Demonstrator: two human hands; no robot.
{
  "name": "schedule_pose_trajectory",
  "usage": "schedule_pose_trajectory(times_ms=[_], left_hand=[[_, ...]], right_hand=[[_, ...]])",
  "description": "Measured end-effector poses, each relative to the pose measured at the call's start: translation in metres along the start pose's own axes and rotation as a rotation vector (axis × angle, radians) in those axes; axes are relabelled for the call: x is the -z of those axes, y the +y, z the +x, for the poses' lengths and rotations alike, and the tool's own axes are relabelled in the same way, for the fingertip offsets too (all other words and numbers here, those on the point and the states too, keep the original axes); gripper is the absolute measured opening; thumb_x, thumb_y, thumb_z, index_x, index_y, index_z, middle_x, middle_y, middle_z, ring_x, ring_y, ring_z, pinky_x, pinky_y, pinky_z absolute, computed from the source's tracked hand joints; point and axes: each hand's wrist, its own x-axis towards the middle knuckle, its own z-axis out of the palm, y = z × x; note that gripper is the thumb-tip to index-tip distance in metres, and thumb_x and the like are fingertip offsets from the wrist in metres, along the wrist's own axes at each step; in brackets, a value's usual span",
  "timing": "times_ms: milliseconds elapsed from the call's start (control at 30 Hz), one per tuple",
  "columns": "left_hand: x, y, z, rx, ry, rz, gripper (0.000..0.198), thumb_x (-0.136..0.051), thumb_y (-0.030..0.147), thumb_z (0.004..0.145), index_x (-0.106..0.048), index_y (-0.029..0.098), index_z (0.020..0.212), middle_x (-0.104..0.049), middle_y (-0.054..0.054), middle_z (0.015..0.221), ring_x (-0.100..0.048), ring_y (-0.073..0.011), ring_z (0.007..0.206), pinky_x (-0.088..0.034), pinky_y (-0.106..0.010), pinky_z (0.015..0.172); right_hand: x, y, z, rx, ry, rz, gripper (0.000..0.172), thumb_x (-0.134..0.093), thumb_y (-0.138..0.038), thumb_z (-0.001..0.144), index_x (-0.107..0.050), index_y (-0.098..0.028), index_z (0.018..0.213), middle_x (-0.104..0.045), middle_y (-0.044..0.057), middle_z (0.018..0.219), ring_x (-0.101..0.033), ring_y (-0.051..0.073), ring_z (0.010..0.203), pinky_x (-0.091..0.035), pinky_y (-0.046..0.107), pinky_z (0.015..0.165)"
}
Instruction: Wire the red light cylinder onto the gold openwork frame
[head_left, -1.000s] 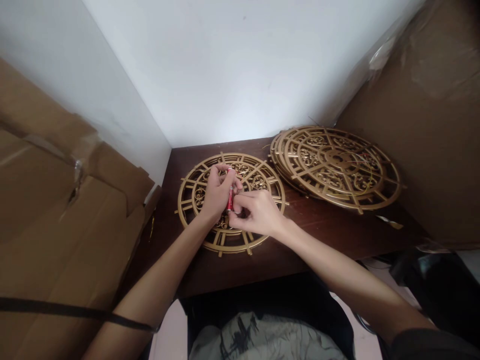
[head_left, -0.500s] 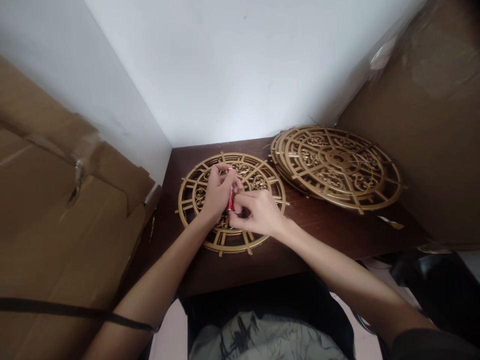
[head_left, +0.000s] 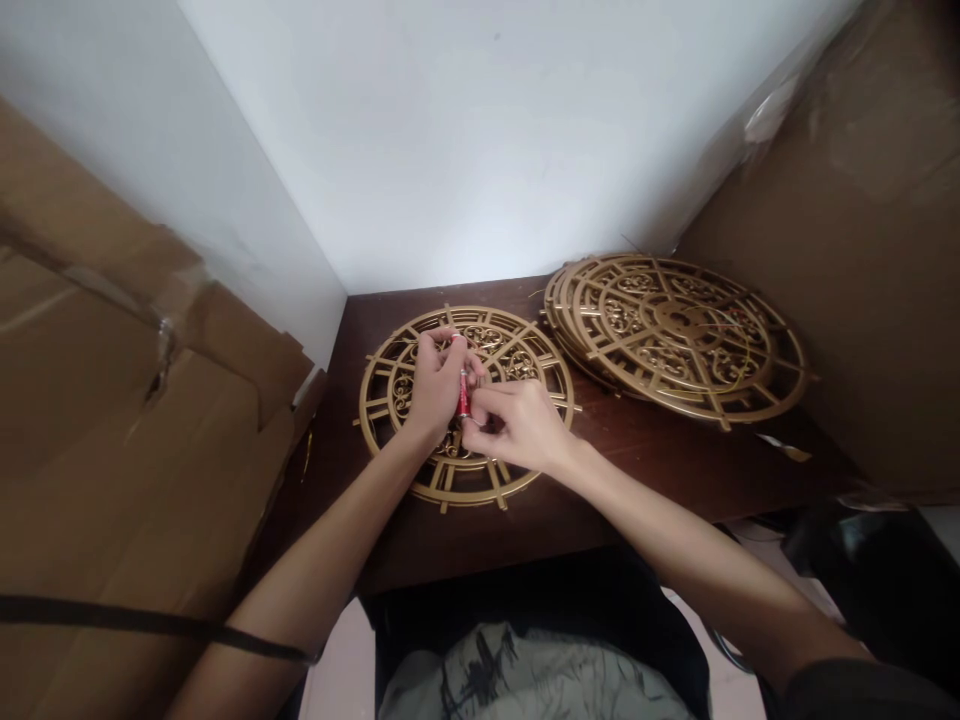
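Over a round gold openwork clock face [head_left: 472, 495], my left hand [head_left: 436, 385] is closed around a red battery [head_left: 463, 400] with silvery ends. More red shows higher up between the fingers; whether it is a second battery I cannot tell. My right hand [head_left: 521, 425] is closed in a pinch beside the battery's lower end. A thin pale strand shows near those fingertips, but what they grip is too small to make out. Both hands hide the middle of the clock face, which lies flat on the dark brown table [head_left: 420, 550].
A stack of similar gold clock faces [head_left: 679, 320] lies to the right, with thin wires on top. A small pale-and-gold scrap [head_left: 786, 448] rests near the table's right side. Cardboard [head_left: 135, 400] stands at the left, more cardboard [head_left: 840, 250] at the right. A white wall [head_left: 510, 150] rises behind.
The right hand's fingers have drawn slightly closer together by the battery's lower end. The view has shifted a little; the clock faces stay put.
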Motion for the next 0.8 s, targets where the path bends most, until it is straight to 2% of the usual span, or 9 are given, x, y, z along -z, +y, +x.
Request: schedule_pose_trajectory(times_ms=[233,600,800], left_hand=[[0.0015,0.0040,0.0003,0.034,0.055,-0.049,0.010,-0.047,0.021,0.088,-0.037,0.020,0.090,-0.053,0.005,0.058,-0.046,-0.0052,0.045,-0.037,-0.016,0.045],[0.0023,0.0052,0.0005,0.035,0.050,-0.080,0.012,-0.049,0.023,0.087,-0.038,0.019,0.090,-0.054,0.005,0.058,-0.046,-0.0055,0.045,-0.036,-0.015,0.043],[0.0013,0.0033,0.0001,0.004,0.072,-0.039,0.012,-0.048,0.024,0.088,-0.037,0.020,0.090,-0.054,0.005,0.058,-0.046,-0.0056,0.045,-0.037,-0.015,0.043]], right_hand=[[0.0053,0.0089,0.0034,0.098,-0.144,0.162,0.022,-0.048,-0.023,0.083,-0.051,-0.015,0.062,-0.048,-0.003,0.056,-0.041,0.006,0.051,-0.030,0.020,0.053],[0.0055,0.0110,0.0033,0.119,-0.128,0.201,0.023,-0.050,-0.025,0.086,-0.053,-0.015,0.066,-0.046,-0.003,0.057,-0.041,0.007,0.052,-0.031,0.020,0.053],[0.0037,0.0069,0.0015,0.037,-0.086,0.152,0.020,-0.053,-0.021,0.078,-0.049,-0.016,0.059,-0.049,-0.004,0.055,-0.042,0.006,0.049,-0.029,0.020,0.052]])
